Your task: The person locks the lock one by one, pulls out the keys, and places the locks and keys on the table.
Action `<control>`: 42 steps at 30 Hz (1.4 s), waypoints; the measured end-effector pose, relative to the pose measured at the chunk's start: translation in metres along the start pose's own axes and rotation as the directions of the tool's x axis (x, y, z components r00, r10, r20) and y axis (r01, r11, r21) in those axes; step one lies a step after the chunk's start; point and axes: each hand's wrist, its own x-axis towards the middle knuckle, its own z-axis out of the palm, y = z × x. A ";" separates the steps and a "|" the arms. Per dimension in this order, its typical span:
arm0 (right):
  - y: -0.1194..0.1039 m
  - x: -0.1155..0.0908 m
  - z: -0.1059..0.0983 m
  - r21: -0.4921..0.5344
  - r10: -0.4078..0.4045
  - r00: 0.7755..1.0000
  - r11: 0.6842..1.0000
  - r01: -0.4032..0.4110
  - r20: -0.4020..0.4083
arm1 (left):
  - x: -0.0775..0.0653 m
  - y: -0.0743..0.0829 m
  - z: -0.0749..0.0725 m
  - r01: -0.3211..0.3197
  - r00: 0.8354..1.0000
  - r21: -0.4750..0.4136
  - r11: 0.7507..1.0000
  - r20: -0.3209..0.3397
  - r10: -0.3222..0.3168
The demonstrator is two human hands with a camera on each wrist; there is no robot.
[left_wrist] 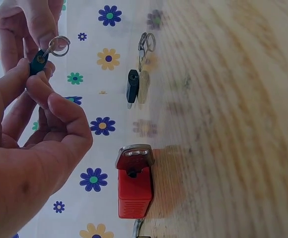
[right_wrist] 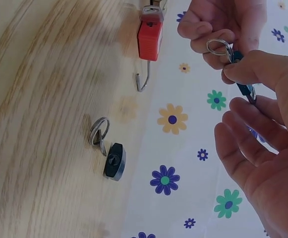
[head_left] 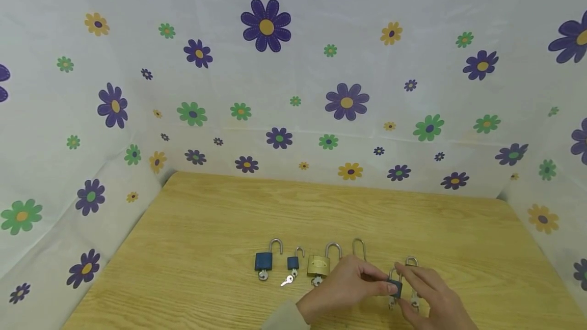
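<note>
Both hands meet at a small blue padlock (head_left: 395,288), held above the table. My left hand (head_left: 349,283) pinches its body between thumb and forefinger. From the other side, my right hand (head_left: 435,297) grips it too, with fingers at the top of the shackle and the thumb low by the body. Keys on a ring (left_wrist: 60,45) hang from the keyhole end. The right wrist view shows the right thumb against the body of the padlock (right_wrist: 239,58), the other fingers spread loosely beyond it.
Left of the hands lie a large blue padlock (head_left: 263,261), a small blue one (head_left: 293,263) and a brass padlock (head_left: 318,265), shackles open, keys inserted. A red padlock (left_wrist: 135,193) is mostly behind the left hand in the head view. Another dark padlock (right_wrist: 115,162) lies by the right hand.
</note>
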 end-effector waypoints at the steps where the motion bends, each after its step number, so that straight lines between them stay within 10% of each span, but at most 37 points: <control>1: 0.000 0.000 0.000 0.002 -0.001 1.000 1.000 0.001 -0.001 | 0.000 0.000 0.000 0.001 1.000 0.001 1.000 0.000 -0.001; 42: 0.000 -0.002 0.004 -0.002 -0.087 0.996 0.996 0.087 0.001 | -0.002 -0.004 0.004 -0.013 0.999 0.054 0.998 0.046 0.010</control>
